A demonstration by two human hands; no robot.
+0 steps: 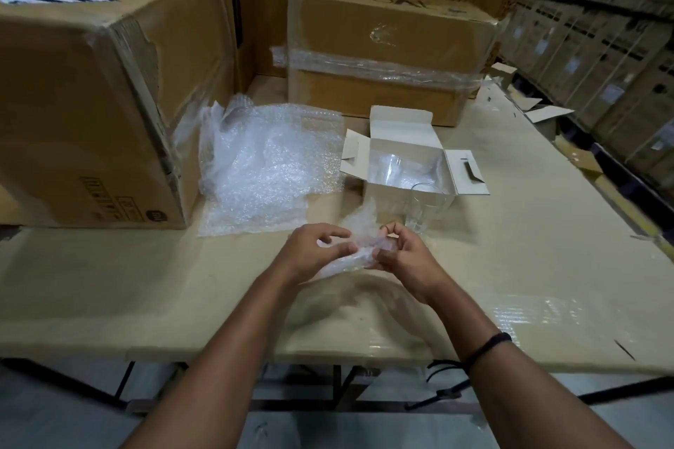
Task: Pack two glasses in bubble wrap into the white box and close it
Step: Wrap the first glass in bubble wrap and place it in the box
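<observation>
Limp bubble wrap (344,263) is pinched by left hand (313,249) and right hand (398,252). The glass (425,208), likely slick and fragile, is best gripped round its sides

Both forearms are bare and reach forward from the lower edge, converging toward the middle. The left hand (315,248) has its palm turned inward and its fingers curled, pinching a wrap (359,224). The right hand (399,253) is just beside it, fingers curled, gripping the same wrap. There is a black band (488,343) round the right forearm.
</observation>
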